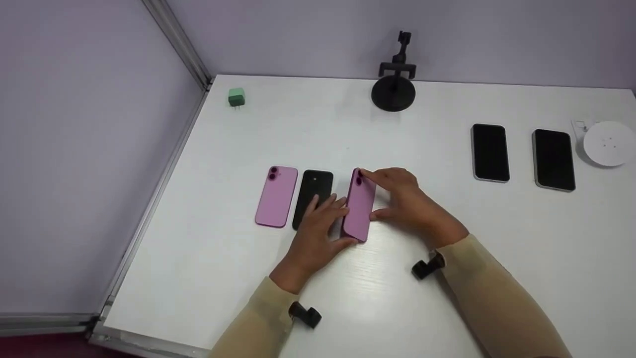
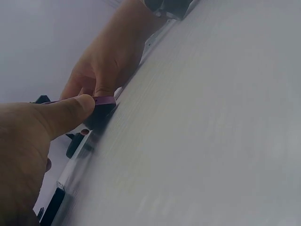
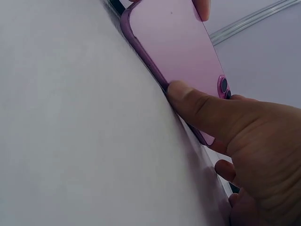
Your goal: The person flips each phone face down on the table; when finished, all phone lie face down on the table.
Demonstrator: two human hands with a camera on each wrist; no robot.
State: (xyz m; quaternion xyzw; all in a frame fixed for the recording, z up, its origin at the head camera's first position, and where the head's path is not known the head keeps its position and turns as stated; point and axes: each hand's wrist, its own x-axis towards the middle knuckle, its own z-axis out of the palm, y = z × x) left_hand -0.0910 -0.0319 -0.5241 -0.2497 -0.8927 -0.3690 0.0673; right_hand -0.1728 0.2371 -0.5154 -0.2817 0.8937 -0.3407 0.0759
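Observation:
In the head view, a pink phone (image 1: 360, 206) with its camera side up stands tilted, its left long edge higher than its right. My left hand (image 1: 318, 233) holds it by the lower left, thumb at the bottom end and fingers along the raised edge. My right hand (image 1: 405, 196) grips its right side, one finger near the camera corner. The right wrist view shows the right thumb (image 3: 181, 94) pressing the pink phone's (image 3: 178, 44) long edge, close over the table. A black phone (image 1: 316, 183) lies to the left, its lower part partly hidden by the left fingers.
A second pink phone (image 1: 276, 196) lies left of the black one. Two dark-screened phones (image 1: 490, 152) (image 1: 553, 159) and a round white disc (image 1: 609, 143) are at the right. A black stand (image 1: 393, 93) and a green plug adapter (image 1: 236, 97) sit toward the back wall.

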